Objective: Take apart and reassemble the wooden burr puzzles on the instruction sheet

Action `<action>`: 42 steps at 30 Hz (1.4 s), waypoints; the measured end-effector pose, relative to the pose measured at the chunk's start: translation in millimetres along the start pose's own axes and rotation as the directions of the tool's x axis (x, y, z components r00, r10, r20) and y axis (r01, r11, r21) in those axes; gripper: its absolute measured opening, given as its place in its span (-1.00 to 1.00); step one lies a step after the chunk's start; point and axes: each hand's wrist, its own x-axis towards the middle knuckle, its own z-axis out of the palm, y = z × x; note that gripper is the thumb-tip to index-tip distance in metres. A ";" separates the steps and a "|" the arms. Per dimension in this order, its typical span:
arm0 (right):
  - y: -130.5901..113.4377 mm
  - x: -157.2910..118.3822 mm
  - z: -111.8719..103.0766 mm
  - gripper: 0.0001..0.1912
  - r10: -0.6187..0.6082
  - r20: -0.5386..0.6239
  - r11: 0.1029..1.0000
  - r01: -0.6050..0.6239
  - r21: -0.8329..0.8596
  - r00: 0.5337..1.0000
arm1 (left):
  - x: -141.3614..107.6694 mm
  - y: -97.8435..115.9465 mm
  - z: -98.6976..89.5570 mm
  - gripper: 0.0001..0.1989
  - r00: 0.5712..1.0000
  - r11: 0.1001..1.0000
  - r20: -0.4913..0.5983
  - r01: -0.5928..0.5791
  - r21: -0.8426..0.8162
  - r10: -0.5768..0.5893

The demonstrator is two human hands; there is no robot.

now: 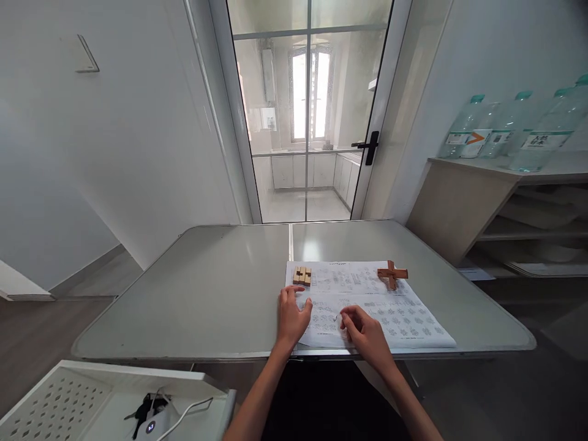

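A printed sheet (349, 285) with rows of small diagrams lies on the pale table (220, 288). My left hand (294, 312) rests at the sheet's left edge, fingers apart and holding nothing. Just beyond its fingertips sits a light and dark wooden block puzzle (302, 276). Over the middle of the lower half of the paper is my right hand (364, 334), its thumb and fingers pinched together; what they hold, if anything, is too small to make out. A brown wooden cross-shaped puzzle (392, 274) lies on the sheet's upper right part.
A white basket (133, 373) with keys and a white device with a cable stands at the lower left. Plastic bottles (498, 131) stand on a shelf unit (473, 202) at the right. A glass door (307, 122) is behind the table.
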 end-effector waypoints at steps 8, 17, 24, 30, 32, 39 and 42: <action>-1.4 0.7 1.1 -0.56 0.024 -0.004 1.000 -0.024 0.012 1.000 | 20.2 -2.8 16.1 -0.47 0.994 0.944 0.043 -0.111 0.310 0.102; 0.9 0.6 1.0 -0.58 0.024 -0.010 1.000 -0.024 -0.002 1.000 | 26.9 -8.8 23.1 -0.48 0.972 0.842 0.173 -0.223 0.491 0.157; 1.2 -0.2 1.2 -0.57 0.009 -0.019 1.000 -0.009 -0.002 1.000 | 27.0 -9.3 21.8 -0.53 0.963 0.838 0.191 -0.262 0.479 0.191; 3.8 -0.3 0.8 -0.54 0.018 -0.011 1.000 -0.018 0.000 1.000 | 8.5 -2.6 12.4 -0.52 0.931 0.846 0.268 -0.343 0.408 0.248; 4.2 -0.4 0.4 -0.54 0.019 -0.007 1.000 -0.019 0.004 1.000 | -4.8 0.6 6.1 -0.49 0.912 0.842 0.316 -0.376 0.387 0.261; 0.5 -2.4 0.2 -0.59 0.022 -0.019 1.000 -0.022 -0.004 1.000 | -38.6 11.4 -12.7 -0.50 0.859 0.851 0.372 -0.459 0.255 0.352; 0.6 -2.9 0.3 -0.60 0.020 -0.020 1.000 -0.020 -0.009 1.000 | -41.5 14.8 -14.5 -0.57 0.876 0.878 0.328 -0.432 0.207 0.354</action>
